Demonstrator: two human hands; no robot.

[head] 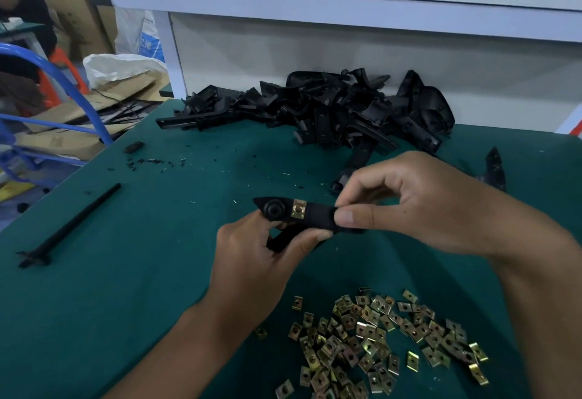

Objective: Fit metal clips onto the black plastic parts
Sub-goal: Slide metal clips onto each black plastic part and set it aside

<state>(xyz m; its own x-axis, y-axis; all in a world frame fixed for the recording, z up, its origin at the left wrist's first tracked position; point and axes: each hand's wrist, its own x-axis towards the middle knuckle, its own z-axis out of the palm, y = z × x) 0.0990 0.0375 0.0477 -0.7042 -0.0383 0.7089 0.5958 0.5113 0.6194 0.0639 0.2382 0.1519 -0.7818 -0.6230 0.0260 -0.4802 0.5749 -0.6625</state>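
Note:
A black plastic part (318, 216) is held between both hands above the green table. A brass-coloured metal clip (299, 208) sits on it beside a round boss. My left hand (252, 260) grips the part from below, thumb along its near edge. My right hand (415, 203) pinches the part's right end between thumb and fingers. Several loose metal clips (374, 345) lie in a heap on the table near me. A pile of black plastic parts (330, 112) lies at the back of the table.
A long black rod (69, 225) lies at the left on the green table (126, 288). Small black bits (148, 162) are scattered behind it. A white shelf frame (315, 2) rises behind the table. Blue tubing (47, 77) and cardboard stand off the left edge.

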